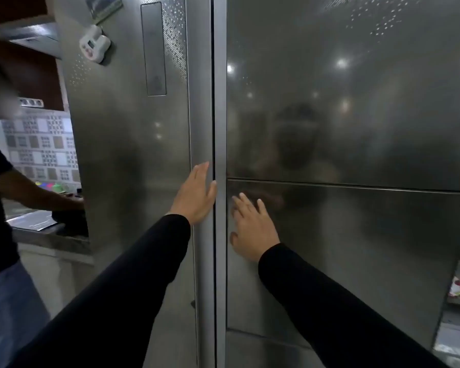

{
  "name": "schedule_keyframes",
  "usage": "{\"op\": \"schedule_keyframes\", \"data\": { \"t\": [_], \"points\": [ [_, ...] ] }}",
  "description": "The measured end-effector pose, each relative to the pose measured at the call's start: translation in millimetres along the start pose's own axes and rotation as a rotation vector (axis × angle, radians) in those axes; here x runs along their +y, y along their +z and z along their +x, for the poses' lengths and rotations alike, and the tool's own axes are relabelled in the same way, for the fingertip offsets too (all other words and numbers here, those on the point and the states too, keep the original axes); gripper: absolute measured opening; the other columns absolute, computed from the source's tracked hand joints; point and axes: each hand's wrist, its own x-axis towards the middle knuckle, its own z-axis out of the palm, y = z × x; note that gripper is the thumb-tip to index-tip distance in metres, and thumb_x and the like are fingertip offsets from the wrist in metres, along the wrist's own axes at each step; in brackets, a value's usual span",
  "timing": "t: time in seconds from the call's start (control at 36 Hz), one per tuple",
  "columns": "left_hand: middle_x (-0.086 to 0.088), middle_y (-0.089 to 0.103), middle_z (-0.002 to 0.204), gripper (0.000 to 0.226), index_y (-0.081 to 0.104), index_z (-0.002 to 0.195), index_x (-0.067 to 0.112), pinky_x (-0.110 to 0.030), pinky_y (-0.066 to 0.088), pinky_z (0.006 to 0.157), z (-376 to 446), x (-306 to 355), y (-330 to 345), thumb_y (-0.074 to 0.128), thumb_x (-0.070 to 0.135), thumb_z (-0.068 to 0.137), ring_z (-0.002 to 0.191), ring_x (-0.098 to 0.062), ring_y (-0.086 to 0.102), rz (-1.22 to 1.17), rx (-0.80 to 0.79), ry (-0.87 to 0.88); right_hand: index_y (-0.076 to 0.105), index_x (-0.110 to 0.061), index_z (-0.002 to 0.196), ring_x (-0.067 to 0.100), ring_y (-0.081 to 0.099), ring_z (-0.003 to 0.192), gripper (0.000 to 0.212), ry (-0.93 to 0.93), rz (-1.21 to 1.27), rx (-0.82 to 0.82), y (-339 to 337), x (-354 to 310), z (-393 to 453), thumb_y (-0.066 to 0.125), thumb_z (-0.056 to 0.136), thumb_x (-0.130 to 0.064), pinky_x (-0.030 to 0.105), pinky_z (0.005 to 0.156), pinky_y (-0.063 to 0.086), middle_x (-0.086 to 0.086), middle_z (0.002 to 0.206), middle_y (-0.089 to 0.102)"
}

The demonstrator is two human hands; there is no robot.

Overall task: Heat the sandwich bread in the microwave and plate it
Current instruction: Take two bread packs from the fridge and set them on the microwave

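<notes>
Item: steel fridge, two doors, both closed. Your left hand [197, 195] lies with straight fingers along the left door's [122, 155] inner-edge handle strip [201, 115], holding nothing. Your right hand [252, 229] rests flat, fingers spread, on the right door's lower panel [356, 248]. Sandwich bread: not in view, probably inside. Hook your fingers behind a door edge and pull squarely.

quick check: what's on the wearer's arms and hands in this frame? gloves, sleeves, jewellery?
Both arms wear long, plain black sleeves that fit closely and end at the wrists. The left hand and right hand are bare: no gloves. No rings, watch or bracelet show, and no logos or markings on the sleeves.
</notes>
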Motion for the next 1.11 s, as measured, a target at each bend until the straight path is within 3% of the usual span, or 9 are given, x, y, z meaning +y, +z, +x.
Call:
{"op": "schedule_keyframes", "data": {
  "t": [0.19,0.28,0.36,0.44,0.56,0.75,0.86,1.0,1.11],
  "points": [
    [-0.007,0.045,0.145,0.053,0.029,0.148,0.014,-0.030,0.032,0.111,36,11,12,0.038,0.036,0.101,0.134,-0.017,0.043,-0.290,-0.019,-0.080,0.025,-0.012,0.151,0.024,-0.006,0.150,0.060,-0.237,-0.326,-0.083,18,-2,40,0.038,0.098,-0.036,0.052,0.116,-0.012,0.008,0.162,0.006],
    [-0.008,0.054,0.137,0.049,0.040,0.142,0.012,-0.028,0.038,0.104,49,16,14,0.039,0.039,0.101,0.127,-0.021,0.051,-0.283,-0.046,-0.088,0.040,-0.014,0.145,0.029,0.004,0.150,0.053,-0.293,-0.527,-0.112,17,-4,57,0.037,0.098,-0.038,0.056,0.113,-0.015,0.010,0.155,0.031],
    [-0.006,0.064,0.104,0.035,0.056,0.110,0.013,-0.025,0.045,0.080,56,17,16,0.040,0.042,0.099,0.100,-0.021,0.061,-0.240,-0.061,-0.060,0.058,-0.016,0.129,0.033,0.025,0.143,0.046,-0.317,-0.712,-0.148,14,-10,62,0.035,0.098,-0.042,0.060,0.112,-0.015,0.008,0.138,0.052],
    [0.001,0.058,0.086,0.029,0.050,0.093,0.016,-0.019,0.037,0.067,62,14,21,0.041,0.042,0.099,0.080,-0.012,0.054,-0.247,-0.057,-0.056,0.063,-0.016,0.119,0.031,0.037,0.135,0.045,-0.307,-0.757,-0.162,20,-15,62,0.033,0.098,-0.043,0.061,0.111,-0.015,0.009,0.128,0.058],
    [0.000,0.055,0.081,0.036,0.051,0.094,0.011,-0.024,0.037,0.062,64,13,22,0.039,0.045,0.099,0.079,-0.018,0.053,-0.244,-0.095,-0.084,0.060,-0.015,0.124,0.031,0.038,0.134,0.046,-0.281,-0.788,-0.194,24,-20,58,0.033,0.098,-0.042,0.061,0.113,-0.012,0.009,0.130,0.056],
    [-0.013,0.054,0.121,0.038,0.046,0.123,0.010,-0.030,0.040,0.083,62,18,17,0.037,0.039,0.101,0.107,-0.025,0.055,-0.353,-0.221,-0.151,0.057,-0.017,0.128,0.030,0.029,0.140,0.044,-0.145,-0.829,-0.273,33,-39,57,0.035,0.099,-0.041,0.060,0.113,-0.011,0.008,0.136,0.051],
    [-0.007,0.056,0.107,0.031,0.044,0.121,0.013,-0.021,0.041,0.066,56,13,12,0.038,0.036,0.101,0.078,-0.008,0.052,-0.398,-0.244,-0.068,0.060,-0.017,0.125,0.032,0.026,0.142,0.043,-0.074,-0.838,-0.260,30,-52,51,0.036,0.099,-0.041,0.060,0.112,-0.014,0.011,0.139,0.050],
    [-0.009,0.057,0.100,0.034,0.044,0.108,0.011,-0.031,0.039,0.074,39,7,5,0.039,0.043,0.099,0.088,-0.022,0.055,-0.392,-0.209,0.056,0.048,-0.012,0.139,0.039,0.010,0.147,0.052,0.030,-0.880,-0.254,22,-74,30,0.033,0.099,-0.041,0.062,0.108,-0.019,0.018,0.153,0.033],
    [-0.002,0.052,0.078,0.035,0.043,0.092,0.008,-0.028,0.035,0.070,23,10,-1,0.045,0.042,0.097,0.075,-0.022,0.049,-0.385,-0.086,0.128,0.047,-0.014,0.141,0.041,0.000,0.148,0.052,0.076,-0.867,-0.281,12,-86,14,0.035,0.098,-0.042,0.062,0.100,-0.024,0.017,0.156,0.027]
  ]
}}
